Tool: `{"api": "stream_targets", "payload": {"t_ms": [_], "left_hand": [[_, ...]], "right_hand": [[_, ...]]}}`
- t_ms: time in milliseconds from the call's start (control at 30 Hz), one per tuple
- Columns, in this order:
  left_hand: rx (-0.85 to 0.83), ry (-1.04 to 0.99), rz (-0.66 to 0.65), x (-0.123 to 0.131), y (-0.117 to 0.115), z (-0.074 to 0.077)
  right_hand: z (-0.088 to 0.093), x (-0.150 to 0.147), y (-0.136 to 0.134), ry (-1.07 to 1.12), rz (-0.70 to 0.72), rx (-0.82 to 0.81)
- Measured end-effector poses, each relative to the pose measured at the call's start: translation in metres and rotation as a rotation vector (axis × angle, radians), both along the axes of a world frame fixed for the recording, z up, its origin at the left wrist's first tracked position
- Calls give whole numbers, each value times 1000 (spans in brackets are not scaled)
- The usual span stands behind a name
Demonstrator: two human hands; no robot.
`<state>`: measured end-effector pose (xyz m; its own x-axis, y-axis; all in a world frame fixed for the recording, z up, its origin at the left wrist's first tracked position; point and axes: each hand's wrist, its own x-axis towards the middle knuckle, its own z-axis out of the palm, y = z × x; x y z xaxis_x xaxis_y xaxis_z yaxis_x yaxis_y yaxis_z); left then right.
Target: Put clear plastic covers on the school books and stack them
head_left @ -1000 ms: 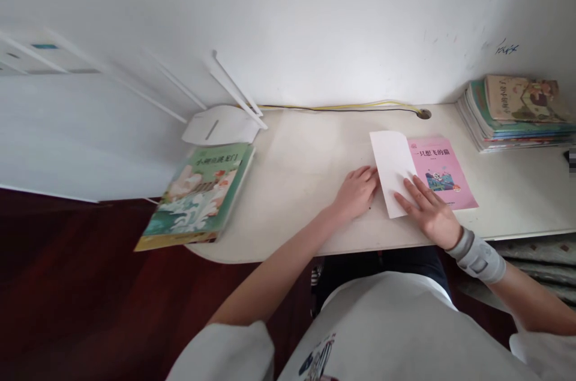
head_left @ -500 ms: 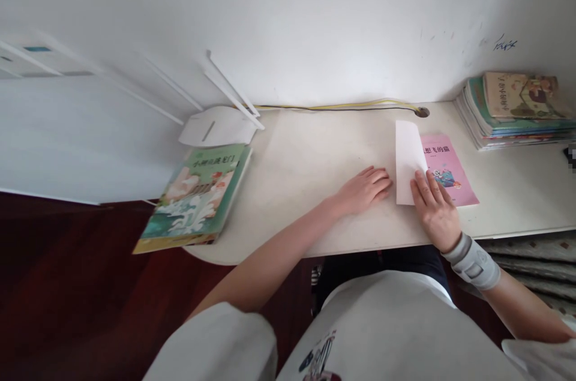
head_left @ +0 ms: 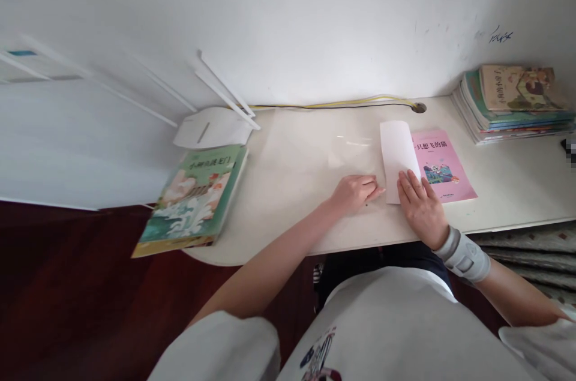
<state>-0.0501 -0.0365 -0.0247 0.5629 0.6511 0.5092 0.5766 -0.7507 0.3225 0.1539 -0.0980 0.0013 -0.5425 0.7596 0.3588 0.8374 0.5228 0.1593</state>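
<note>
A pink book lies on the desk with its illustrated cover facing up. Over its left part stands a blank white page-like flap, slightly curved at the top. My right hand rests flat with fingers stretched across the flap's lower right and the book's edge. Just left of the flap is my left hand, its fingers curled and thumb and forefinger pinched together. Glare with straight edges above it looks like a clear plastic sheet, whose corner seems pinched there; its outline is hard to see.
A green book tops a pile overhanging the desk's left edge. Behind it sits a white router with raised antennas. Cables run along the wall to a hole. Several stacked books stand at the right.
My left hand has gone from flat to curled and pinched, and glare has appeared on the desk above it. My right hand still presses the flap. The view has shifted slightly.
</note>
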Motion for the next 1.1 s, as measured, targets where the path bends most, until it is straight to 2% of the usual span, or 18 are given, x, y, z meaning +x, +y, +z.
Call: {"api": "stream_targets", "payload": {"t_ms": [167,300,367,500,600,667,833,1000,1100], "left_hand": [[119,94,80,2,-4,2],[179,153,86,5,-7,10],[170,169,58,5,-8,13],[107,167,15,3,-7,14],[87,152,5,2,-8,14],[95,159,2,1,-7,14],[106,176,34,2,-5,12],[52,176,72,4,-5,12],[8,89,128,5,-3,11]], "right_hand": [[4,-7,-10,-20,47,-43],[22,2,1,2,123,-167],[35,4,24,39,129,-215],[54,-14,95,133,-10,-247],[52,-33,137,68,-58,-362],[46,-40,149,5,-70,-399],[33,-37,147,25,-146,-304],[32,-34,144,7,-172,-261],[31,-35,143,-16,-200,-256]]}}
